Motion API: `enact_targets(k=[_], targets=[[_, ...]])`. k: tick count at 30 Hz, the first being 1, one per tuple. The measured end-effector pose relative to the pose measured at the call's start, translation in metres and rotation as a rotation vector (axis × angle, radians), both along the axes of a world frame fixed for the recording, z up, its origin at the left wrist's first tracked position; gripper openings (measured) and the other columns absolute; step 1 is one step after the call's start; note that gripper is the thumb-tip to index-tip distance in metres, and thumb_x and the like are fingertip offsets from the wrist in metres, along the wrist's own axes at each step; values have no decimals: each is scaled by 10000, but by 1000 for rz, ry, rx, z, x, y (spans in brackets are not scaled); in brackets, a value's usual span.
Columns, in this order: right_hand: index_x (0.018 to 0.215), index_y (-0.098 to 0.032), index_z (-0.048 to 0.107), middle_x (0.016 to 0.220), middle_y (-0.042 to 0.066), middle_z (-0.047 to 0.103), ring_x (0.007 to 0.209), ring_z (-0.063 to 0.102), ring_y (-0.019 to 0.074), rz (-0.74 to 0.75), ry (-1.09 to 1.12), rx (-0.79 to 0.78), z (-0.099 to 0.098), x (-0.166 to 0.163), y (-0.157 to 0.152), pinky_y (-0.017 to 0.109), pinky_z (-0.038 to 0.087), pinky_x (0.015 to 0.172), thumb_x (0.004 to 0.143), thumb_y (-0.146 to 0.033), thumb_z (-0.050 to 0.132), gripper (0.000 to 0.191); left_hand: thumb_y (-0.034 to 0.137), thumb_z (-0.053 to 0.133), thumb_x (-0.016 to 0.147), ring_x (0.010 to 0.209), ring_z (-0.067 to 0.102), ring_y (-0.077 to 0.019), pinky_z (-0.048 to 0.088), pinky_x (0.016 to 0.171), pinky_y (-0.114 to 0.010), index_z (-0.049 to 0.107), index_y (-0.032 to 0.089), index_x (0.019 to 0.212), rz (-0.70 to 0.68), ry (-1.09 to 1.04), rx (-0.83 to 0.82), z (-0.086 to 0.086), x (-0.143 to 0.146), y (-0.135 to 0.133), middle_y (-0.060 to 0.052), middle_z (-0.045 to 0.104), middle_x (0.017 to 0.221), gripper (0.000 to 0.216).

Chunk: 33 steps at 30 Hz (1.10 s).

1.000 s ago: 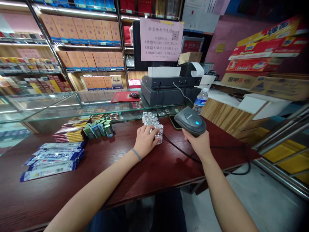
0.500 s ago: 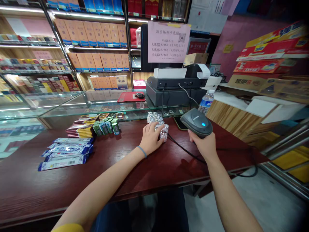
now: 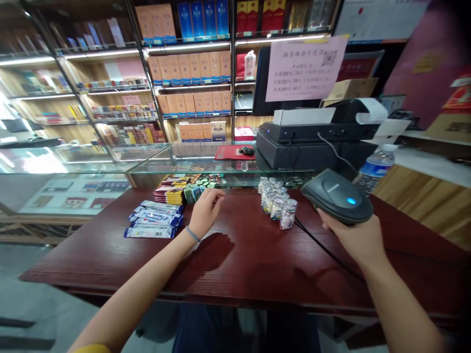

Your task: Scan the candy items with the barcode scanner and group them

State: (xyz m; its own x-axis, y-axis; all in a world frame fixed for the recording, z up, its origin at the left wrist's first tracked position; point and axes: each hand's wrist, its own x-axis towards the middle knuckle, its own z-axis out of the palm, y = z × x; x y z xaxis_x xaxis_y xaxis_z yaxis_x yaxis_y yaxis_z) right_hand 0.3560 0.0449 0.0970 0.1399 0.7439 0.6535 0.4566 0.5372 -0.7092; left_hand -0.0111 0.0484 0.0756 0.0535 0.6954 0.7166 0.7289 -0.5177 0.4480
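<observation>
My right hand grips a dark grey barcode scanner with a lit blue spot, held above the table's right side. My left hand hangs over the table with fingers loosely bent and nothing seen in them; its shadow falls on the wood. Just beyond it stand several small green cylinders, partly hidden by the hand. Left of these lie a stack of yellow and maroon packets and a pile of blue-and-white sachets. Between my hands stand several small clear jars with silvery lids.
The dark red wooden table meets a glass counter. Behind it are a black register machine, a mouse on a red pad and a water bottle. The scanner's black cable crosses the table. Stocked shelves rise behind.
My left hand has let go of the jars and moved left toward the green cylinders. My right hand still holds the scanner. The view has turned left.
</observation>
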Motion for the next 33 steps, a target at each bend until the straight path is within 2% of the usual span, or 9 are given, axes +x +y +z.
enact_targets(k=[3,5,8,12,16,20,28,30,33], targets=[[732,-221,700,740,67,766,904,757,350,55,-55,-14,-3,-16,9,530,585,917,718,-404,799,208,218,560,962,940,618,-204,538,852,-353,623,211,1049,146,-74,-10,-4,-33,7,-67,635,1042,107],[850,-201,745,833,83,804,864,761,332,81,-81,-29,-6,-29,17,502,603,865,696,-403,800,260,199,581,936,914,623,-198,549,845,-358,624,207,1084,219,-105,-45,-6,-50,15,-74,619,1071,155],[934,-197,774,873,82,818,793,762,302,152,-131,-43,-11,-48,27,425,619,735,695,-381,790,302,171,593,910,914,635,-189,562,847,-360,627,203,1164,223,-100,-118,-12,-63,29,-85,591,1128,259],[887,-213,779,846,75,811,754,756,290,205,-166,-40,-21,-71,35,395,607,693,729,-370,760,224,148,628,884,914,638,-189,564,891,-385,635,213,1194,187,-55,-177,-21,-62,44,-76,581,1118,317],[931,-200,789,824,68,812,744,763,296,219,-153,-58,-31,-82,34,402,614,703,708,-346,769,268,161,666,875,932,632,-196,538,971,-413,635,211,1194,188,-1,-195,-30,-57,52,-67,581,1101,324],[987,-186,791,909,82,825,830,781,308,240,-130,-101,-36,-82,27,410,625,756,721,-320,764,299,191,673,885,974,628,-212,544,944,-400,624,200,1113,180,12,-209,-36,-54,53,-73,583,1119,233],[999,-188,774,894,72,825,838,779,300,213,-81,-139,-34,-85,11,409,611,800,733,-303,741,291,161,666,884,964,621,-236,520,889,-386,573,204,1010,211,98,-212,-37,-48,50,-65,629,1017,162],[986,-189,770,893,70,825,833,776,294,211,-85,-140,-34,-85,10,403,611,797,742,-309,740,273,139,651,883,998,619,-241,515,923,-397,594,197,1090,198,102,-212,-36,-48,48,-75,635,1056,222],[963,-194,761,877,65,821,816,772,285,208,-108,-145,-35,-83,10,383,612,769,750,-312,732,246,107,632,874,1053,611,-243,495,1000,-414,599,203,1296,139,93,-221,-29,-47,43,-87,628,1124,434]])
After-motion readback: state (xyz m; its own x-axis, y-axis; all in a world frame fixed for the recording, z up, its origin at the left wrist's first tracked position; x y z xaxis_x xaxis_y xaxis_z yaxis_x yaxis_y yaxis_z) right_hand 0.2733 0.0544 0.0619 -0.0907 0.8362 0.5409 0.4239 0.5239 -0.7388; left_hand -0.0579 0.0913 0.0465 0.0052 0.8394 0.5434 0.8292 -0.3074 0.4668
